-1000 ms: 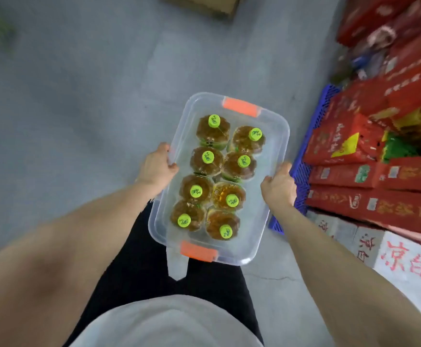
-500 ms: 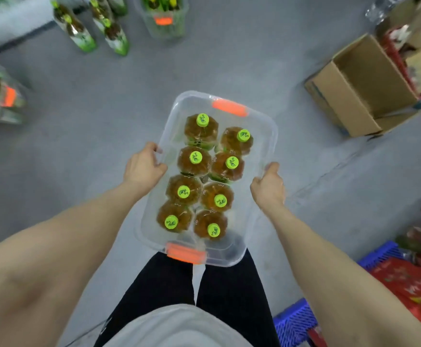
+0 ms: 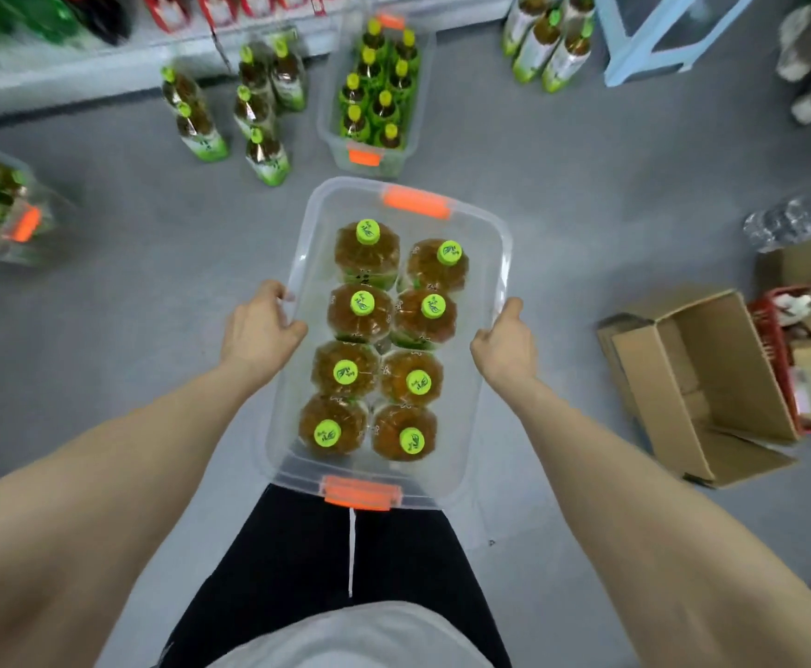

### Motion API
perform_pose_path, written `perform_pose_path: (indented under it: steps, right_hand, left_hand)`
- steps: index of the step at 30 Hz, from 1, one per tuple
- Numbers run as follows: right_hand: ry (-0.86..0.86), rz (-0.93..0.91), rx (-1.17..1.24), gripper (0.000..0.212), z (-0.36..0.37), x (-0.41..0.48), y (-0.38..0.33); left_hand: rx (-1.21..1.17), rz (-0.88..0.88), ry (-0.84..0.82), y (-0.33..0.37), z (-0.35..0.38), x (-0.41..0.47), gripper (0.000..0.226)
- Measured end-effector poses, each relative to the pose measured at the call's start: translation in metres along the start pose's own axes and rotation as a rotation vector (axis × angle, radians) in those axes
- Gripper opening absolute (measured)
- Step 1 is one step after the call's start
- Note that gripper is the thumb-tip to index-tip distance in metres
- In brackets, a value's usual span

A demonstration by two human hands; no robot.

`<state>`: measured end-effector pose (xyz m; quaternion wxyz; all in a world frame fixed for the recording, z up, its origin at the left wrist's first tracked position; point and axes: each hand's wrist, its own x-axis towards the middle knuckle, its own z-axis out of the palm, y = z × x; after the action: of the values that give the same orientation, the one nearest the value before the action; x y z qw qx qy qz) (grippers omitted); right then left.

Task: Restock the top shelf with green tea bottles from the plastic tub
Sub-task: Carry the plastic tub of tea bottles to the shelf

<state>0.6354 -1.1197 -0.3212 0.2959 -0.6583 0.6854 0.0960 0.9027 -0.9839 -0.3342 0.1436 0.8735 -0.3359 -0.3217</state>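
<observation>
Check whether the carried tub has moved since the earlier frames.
Yes. The plastic tub has come forward: the cardboard box, earlier ahead and to its right, now lies level beside it.

Single head-worn wide-angle view, aimed forward and steeply down, close above the plastic tub [image 3: 319,253], left hand [image 3: 259,330] and right hand [image 3: 504,344] gripping its sides mid-frame, grey floor [image 3: 128,378] beyond
</observation>
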Motion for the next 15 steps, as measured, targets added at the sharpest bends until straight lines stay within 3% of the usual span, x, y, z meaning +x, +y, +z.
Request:
perform_pose_path:
  steps: [15]
  right_hand:
    - [-0.050,0.137,0.089,0.030,-0.119,0.305,-0.033]
  left_hand:
    - [0.080,0.074,-0.095,0.227,0.032,0.295,0.035]
